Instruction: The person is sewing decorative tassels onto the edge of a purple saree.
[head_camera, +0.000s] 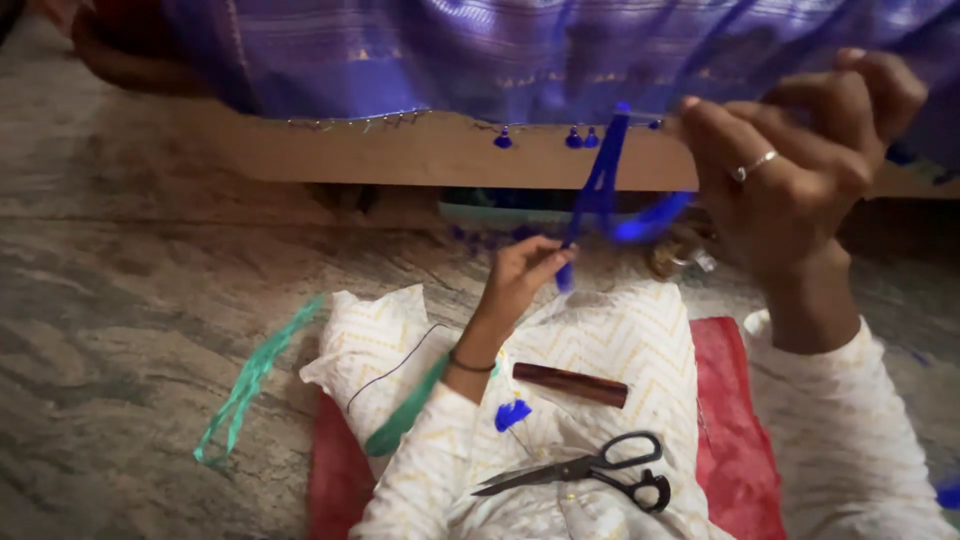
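My left hand (522, 272) pinches the lower end of a bundle of blue threads (598, 190) that runs up to the edge of a purple cloth (500, 50). My right hand (800, 165), with a ring on one finger, is raised at the cloth's edge and grips the upper end of the threads; a blue loop (650, 218) hangs below it. Small blue tassels (575, 138) dangle along the cloth's hem. On my lap lie black scissors (600, 470), a brown comb (570, 384) and a small blue tassel (512, 413).
A wooden board (400, 155) runs under the purple cloth. A green ribbon (250, 380) trails over the grey stone floor (120, 300) at left. A red cloth (735, 430) lies under my white patterned lap. A dark thread (395, 368) crosses the white fabric.
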